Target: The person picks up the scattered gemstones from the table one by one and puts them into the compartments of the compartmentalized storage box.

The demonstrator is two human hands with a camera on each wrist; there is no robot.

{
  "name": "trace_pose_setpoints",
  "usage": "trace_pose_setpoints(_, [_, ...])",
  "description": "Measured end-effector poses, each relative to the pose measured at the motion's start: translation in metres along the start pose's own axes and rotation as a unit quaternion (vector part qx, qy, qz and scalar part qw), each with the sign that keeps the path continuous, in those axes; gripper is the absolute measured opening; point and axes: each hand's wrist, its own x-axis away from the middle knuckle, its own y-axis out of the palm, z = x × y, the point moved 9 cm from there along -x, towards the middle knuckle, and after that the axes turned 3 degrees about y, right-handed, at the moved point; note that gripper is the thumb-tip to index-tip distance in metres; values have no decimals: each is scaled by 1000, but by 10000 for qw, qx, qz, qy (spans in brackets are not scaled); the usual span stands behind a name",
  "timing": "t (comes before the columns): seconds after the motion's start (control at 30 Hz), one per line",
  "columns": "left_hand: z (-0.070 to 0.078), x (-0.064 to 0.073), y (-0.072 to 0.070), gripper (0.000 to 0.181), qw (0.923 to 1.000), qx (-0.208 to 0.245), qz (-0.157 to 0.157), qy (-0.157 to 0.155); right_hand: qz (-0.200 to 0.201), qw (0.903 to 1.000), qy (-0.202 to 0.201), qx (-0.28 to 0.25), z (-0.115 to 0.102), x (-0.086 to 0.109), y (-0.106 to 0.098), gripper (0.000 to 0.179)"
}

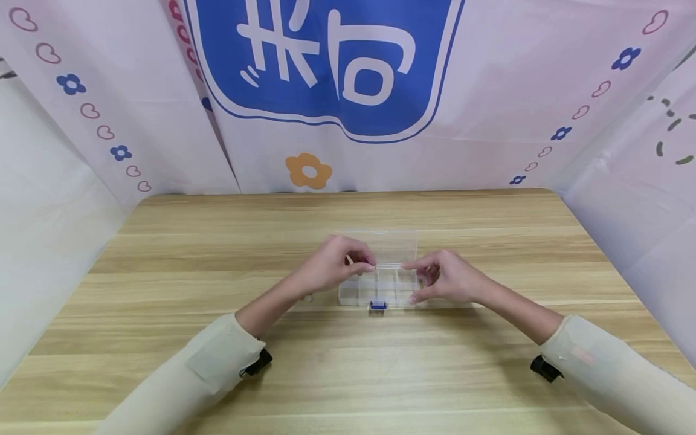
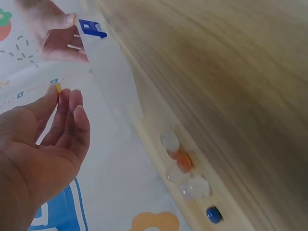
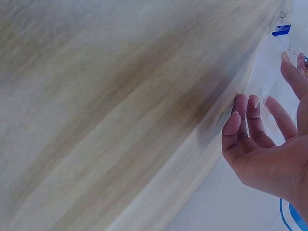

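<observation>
A clear plastic compartment box (image 1: 386,293) stands on the table with its see-through lid (image 1: 391,244) raised at the back and a blue latch (image 1: 377,306) at the front. Over its back left compartments, my left hand (image 1: 339,263) pinches a small yellow piece (image 2: 58,88) between thumb and fingertips. My right hand (image 1: 448,278) holds the box by its right side, thumb near the front corner and index finger at the back edge. The other right fingers are bent beside the box in the right wrist view.
Several small beads lie on the table left of the box: an orange bead (image 2: 184,162), a blue bead (image 2: 214,214) and clear beads (image 2: 196,186). My left forearm hides most of them in the head view. A printed cloth (image 1: 489,121) hangs behind the wooden table (image 1: 348,374).
</observation>
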Motion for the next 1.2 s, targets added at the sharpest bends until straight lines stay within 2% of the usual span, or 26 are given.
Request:
trace_pose_setpoints(0.47, [2, -11, 11, 9, 9999, 89, -74, -15, 30, 9999, -133, 12, 0, 0, 0, 62])
trace_pose_setpoints(0.67, [3, -14, 13, 8, 9999, 83, -82, -3, 104, 9999, -35, -68, 2, 1, -1, 64])
trace_pose_setpoints(1.2, [0, -24, 25, 7, 9996, 191, -159, -146, 124, 9997, -29, -206, 2, 1, -1, 54])
